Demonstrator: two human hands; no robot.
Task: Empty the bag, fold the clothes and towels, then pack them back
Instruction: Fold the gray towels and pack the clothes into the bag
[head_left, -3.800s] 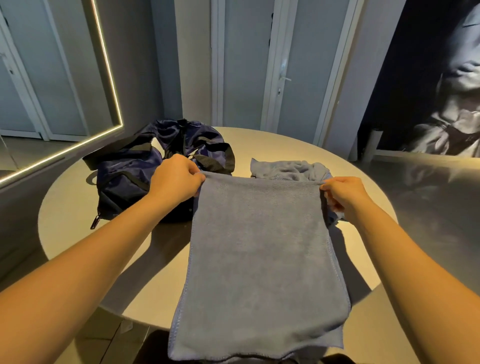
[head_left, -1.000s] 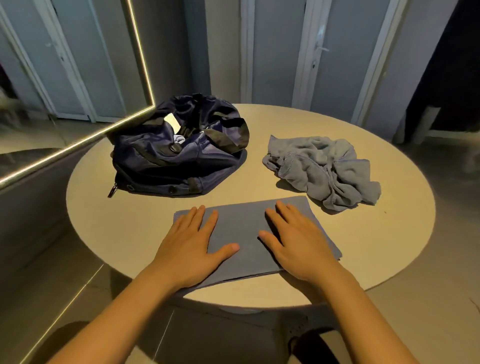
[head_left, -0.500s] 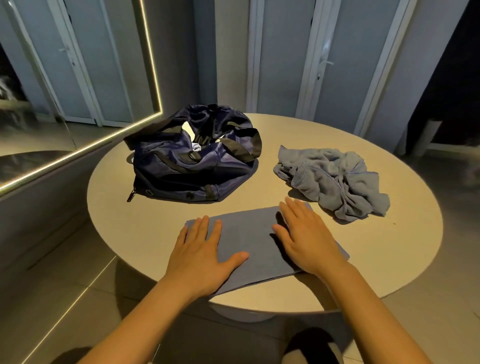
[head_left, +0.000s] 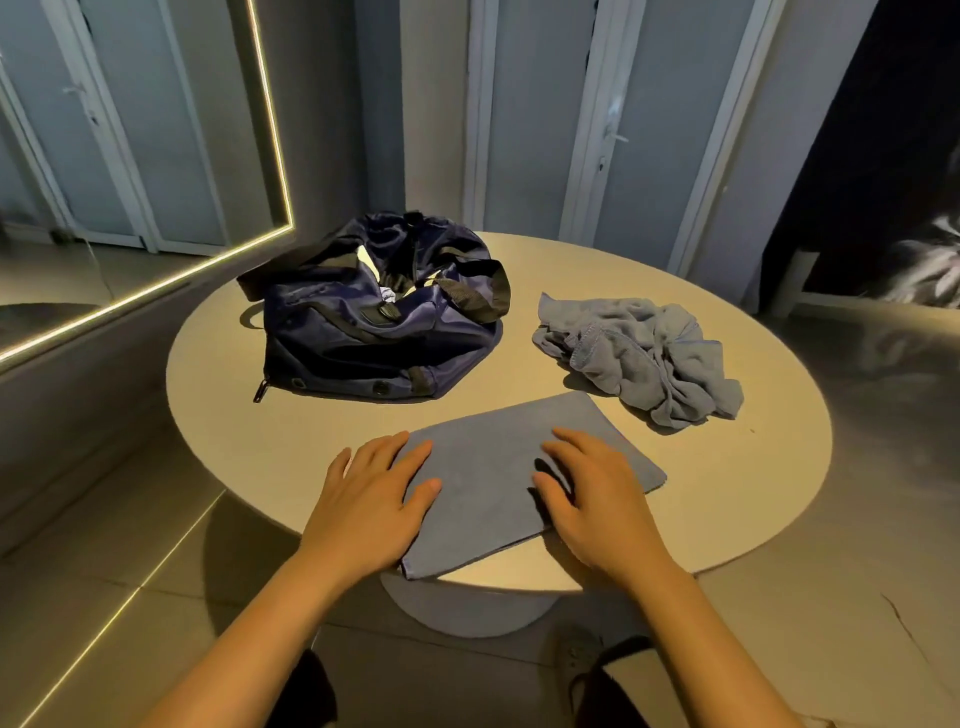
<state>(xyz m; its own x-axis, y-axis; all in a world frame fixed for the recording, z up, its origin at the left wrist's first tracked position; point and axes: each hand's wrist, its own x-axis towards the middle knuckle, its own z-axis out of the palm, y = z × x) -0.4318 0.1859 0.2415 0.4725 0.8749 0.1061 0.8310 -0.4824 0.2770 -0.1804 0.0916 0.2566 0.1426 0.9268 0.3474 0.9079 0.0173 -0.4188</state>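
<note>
**Hands flat, pressing the fold**

Both hands lie spread and palm-down, gripping nothing. My left hand (head_left: 363, 499) covers the left edge of the folded towel (head_left: 488, 467), with its outer fingers spilling onto the tabletop (head_left: 753, 467). My right hand (head_left: 597, 499) rests on the towel's right half, fingers a little arched. The two are apart, with bare grey cloth between them.

The towel sits at the near side of the tabletop, its near corner reaching the rim. The navy bag (head_left: 374, 322) slumps open at the far left. A crumpled grey cloth (head_left: 639, 358) lies at the far right, well apart from my fold.

I take this to be the smoothing step, with the folding itself only partly done — one heap is not yet touched.

To do it well, I should:

- Press with the whole palm, not the fingertips.
- Sweep outward from the middle so trapped air and ripples leave at the edges.
- Flatten my right fingers so they do not drag a ridge into the cloth.
- Check that the layers line up at the near left corner, where the edge shows.
- Nudge the towel a little farther in, since soft cloth at the rim could slide off.

If another fold is needed to fit the bag, I would make it across the long side.
</note>
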